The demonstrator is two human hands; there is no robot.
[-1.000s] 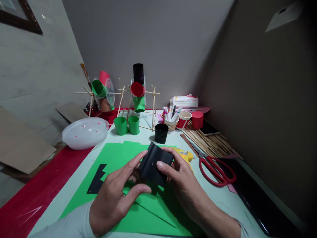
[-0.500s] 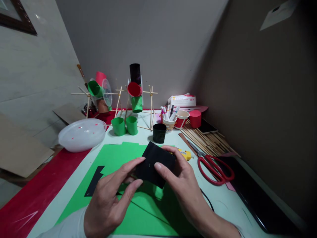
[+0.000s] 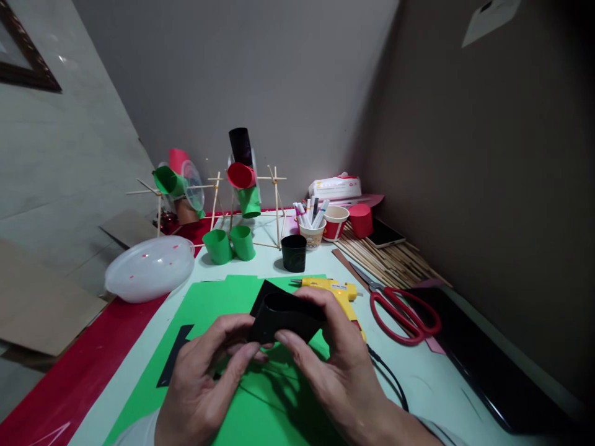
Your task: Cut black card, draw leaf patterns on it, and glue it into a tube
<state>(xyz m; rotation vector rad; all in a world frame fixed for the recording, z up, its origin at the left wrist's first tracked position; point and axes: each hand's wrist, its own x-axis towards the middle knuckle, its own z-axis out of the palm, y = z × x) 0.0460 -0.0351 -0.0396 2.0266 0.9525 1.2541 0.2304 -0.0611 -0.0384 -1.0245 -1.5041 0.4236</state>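
A black paper cup (image 3: 283,322) is between my two hands above a green paper sheet (image 3: 214,297). Its round rim faces up toward me, and a flat black corner of paper sticks out behind it. My right hand (image 3: 344,359) is closed on its right side, thumb on the near wall and fingers behind. With thumb and curled fingers, my left hand (image 3: 214,365) grips its lower left edge; some of these fingertips are hidden. Beyond my right hand lies a yellow glue gun (image 3: 337,291). To the left, a black paper strip (image 3: 175,356) rests on the green sheet.
Another black cup (image 3: 294,254) and two green cups (image 3: 217,246) stand farther back. Behind them is a stick frame (image 3: 277,204) bearing coloured tubes. Red-handled scissors (image 3: 404,316) and bamboo sticks (image 3: 385,260) lie right. A translucent plastic lid (image 3: 149,269) sits left.
The black piece has tilted, so its round opening now shows instead of a flat square face. The view has shifted slightly, and more of the glue gun shows.
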